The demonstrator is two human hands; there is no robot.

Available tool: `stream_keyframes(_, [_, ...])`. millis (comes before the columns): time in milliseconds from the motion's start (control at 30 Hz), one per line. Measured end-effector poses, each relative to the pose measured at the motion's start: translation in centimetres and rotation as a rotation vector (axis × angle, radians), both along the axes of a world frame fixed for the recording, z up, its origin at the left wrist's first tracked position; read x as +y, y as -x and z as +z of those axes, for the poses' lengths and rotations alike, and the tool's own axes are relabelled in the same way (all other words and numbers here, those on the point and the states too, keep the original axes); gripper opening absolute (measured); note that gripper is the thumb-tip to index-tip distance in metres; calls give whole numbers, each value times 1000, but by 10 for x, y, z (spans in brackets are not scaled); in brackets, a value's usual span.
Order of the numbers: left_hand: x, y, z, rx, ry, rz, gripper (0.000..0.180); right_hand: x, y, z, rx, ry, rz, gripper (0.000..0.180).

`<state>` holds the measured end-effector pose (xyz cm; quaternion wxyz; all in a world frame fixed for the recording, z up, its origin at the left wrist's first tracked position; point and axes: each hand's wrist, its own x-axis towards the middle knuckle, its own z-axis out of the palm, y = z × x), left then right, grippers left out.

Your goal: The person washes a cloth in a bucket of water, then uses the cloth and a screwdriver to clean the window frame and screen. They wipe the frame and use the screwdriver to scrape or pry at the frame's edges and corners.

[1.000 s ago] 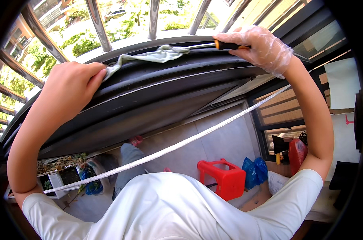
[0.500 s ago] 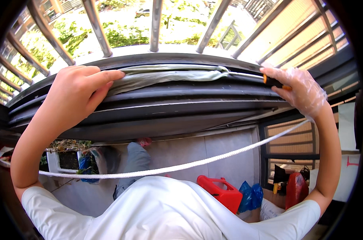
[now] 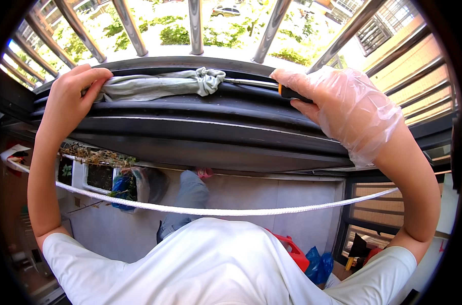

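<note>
My bare left hand [image 3: 70, 101] pinches the left end of a pale grey-green cloth [image 3: 154, 85] that lies stretched along the groove of a dark window track [image 3: 190, 122]. My right hand [image 3: 343, 107], in a thin clear plastic glove, grips the black and orange handle of a screwdriver [image 3: 292, 93]. Its metal shaft [image 3: 249, 81] runs left along the groove and its tip is buried in the bunched right end of the cloth.
Metal window bars [image 3: 194, 25] stand just beyond the track, with trees and a street below. A white rope [image 3: 215, 209] stretches across under my arms. Below are a red container [image 3: 294, 251], blue bags [image 3: 317, 264] and a planter with dry plants [image 3: 96, 157].
The view has swung so the track sits level and closer. My right hand has pushed the screwdriver leftward, bunching the cloth's right end nearer my left hand.
</note>
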<state>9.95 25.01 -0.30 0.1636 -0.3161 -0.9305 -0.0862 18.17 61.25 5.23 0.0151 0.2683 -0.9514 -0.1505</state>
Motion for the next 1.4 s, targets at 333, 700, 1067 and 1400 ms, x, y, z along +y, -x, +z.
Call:
stream_keyframes(333, [-35, -24, -5, 163, 22, -106, 36, -21, 7, 10, -253, 399, -85, 45])
stream_keyframes(700, [-114, -17, 1, 26, -216, 270, 14, -97, 15, 4, -84, 335, 61, 42])
stream_keyframes(1067, [-170, 4, 43, 395, -183, 488, 16, -206, 99, -25, -46, 389, 414, 34])
stream_keyframes(1400, [-181, -7, 111, 329, -343, 415, 14, -338, 121, -28, -81, 346, 449, 25])
